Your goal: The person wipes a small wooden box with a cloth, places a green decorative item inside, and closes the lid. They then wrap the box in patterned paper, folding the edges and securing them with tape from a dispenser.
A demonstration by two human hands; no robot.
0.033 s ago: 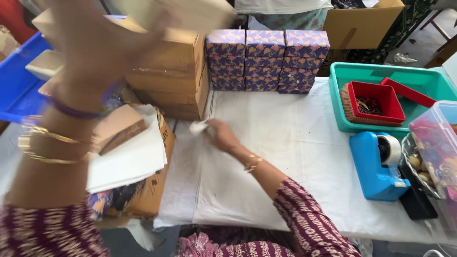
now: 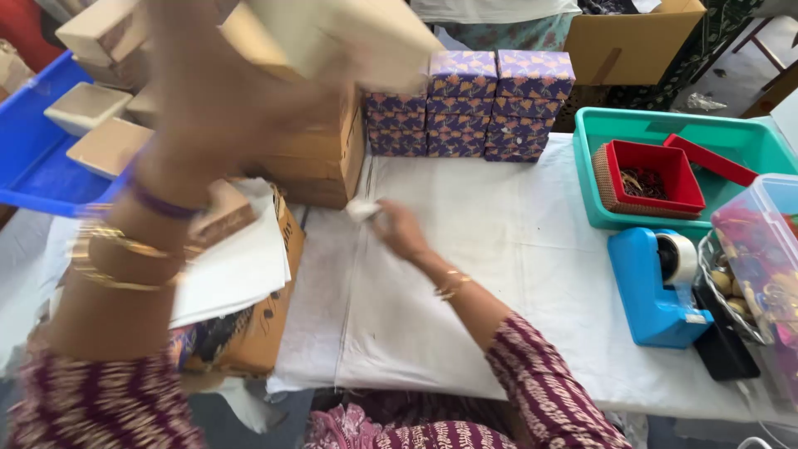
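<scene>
Fingers of our left hand (image 2: pixel 220 100) are wrapped around a pale cardboard box (image 2: pixel 349 37), lifted high and close to the camera, so both are blurred; we cannot tell how each finger sits, only that the hand is closed on the box. Our right hand (image 2: pixel 401 231) lies low on the white table covering (image 2: pixel 499 274), its fingertips pinched together on a small crumpled bit of white paper (image 2: pixel 362 209), which rests just beside the brown cartons.

Going by size from there: the white covering spreads across the whole work surface. At its left edge stands a stack of brown cartons (image 2: pixel 320 158), partly hidden behind the raised arm. Further left is a blue tray (image 2: pixel 37 166) holding shallow beige box halves (image 2: pixel 87 106). Below the left forearm, sheets of white paper (image 2: pixel 237 274) lie on an open brown box (image 2: pixel 258 341). At the back of the table, purple patterned boxes (image 2: pixel 490 104) stand in neat stacks, touching one another. To the right sits a teal tub (image 2: pixel 665 125) with a red box (image 2: pixel 657 179) inside it, its red lid (image 2: pixel 715 162) leaning beside. Near the front right is a blue tape dispenser (image 2: pixel 657 291), and just beside it a clear plastic container (image 2: pixel 761 258) of colourful small items. Gold bangles (image 2: pixel 125 258) ring our left wrist.
</scene>
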